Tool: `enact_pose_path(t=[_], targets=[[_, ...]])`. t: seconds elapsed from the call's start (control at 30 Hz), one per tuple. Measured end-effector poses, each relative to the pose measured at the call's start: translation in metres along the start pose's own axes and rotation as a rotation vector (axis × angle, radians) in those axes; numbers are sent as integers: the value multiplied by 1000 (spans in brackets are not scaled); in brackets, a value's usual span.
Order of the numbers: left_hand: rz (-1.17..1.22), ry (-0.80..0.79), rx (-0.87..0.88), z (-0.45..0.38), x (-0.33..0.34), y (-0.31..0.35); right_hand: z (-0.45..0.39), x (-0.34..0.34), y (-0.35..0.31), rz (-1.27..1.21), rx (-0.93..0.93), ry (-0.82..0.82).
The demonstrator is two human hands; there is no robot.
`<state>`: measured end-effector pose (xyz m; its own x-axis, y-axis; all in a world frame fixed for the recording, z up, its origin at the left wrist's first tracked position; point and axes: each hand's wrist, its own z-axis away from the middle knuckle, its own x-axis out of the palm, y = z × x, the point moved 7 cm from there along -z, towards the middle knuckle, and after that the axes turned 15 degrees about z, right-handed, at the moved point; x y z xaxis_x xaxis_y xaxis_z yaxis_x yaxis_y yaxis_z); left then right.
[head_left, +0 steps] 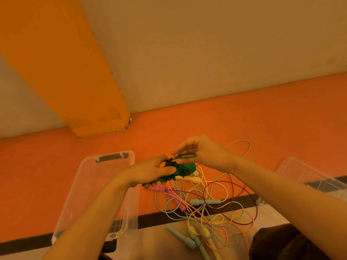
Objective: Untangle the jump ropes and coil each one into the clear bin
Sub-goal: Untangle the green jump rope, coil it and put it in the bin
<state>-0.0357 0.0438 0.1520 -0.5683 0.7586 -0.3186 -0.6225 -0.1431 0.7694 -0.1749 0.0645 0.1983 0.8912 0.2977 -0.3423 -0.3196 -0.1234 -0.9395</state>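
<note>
Green jump rope, between both hands' fingers

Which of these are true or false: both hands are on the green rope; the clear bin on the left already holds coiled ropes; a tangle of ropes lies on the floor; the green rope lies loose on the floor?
1. Both hands are on the green rope. True: left hand grips it, right hand pinches a loop.
2. The clear bin holds coiled ropes. False: no rope inside.
3. A tangle of ropes lies on the floor. True.
4. The green rope lies loose. False: it is wound around its handles.
</note>
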Motion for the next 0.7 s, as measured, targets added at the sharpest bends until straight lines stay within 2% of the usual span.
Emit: enact_pose_path(t=[0.17,0.3,0.57,0.7], targets=[[10,8,-2,0,-2,-2,4,7,1,-39,32,-128],[25,41,-4,0,-6,-5,7,13,8,-208,161,-202],[-140,151,8,-7,-9,-5,4,19,24,-100,274,-44],[-173,136,26,-11,-5,-6,7,27,22,-134,352,-70]])
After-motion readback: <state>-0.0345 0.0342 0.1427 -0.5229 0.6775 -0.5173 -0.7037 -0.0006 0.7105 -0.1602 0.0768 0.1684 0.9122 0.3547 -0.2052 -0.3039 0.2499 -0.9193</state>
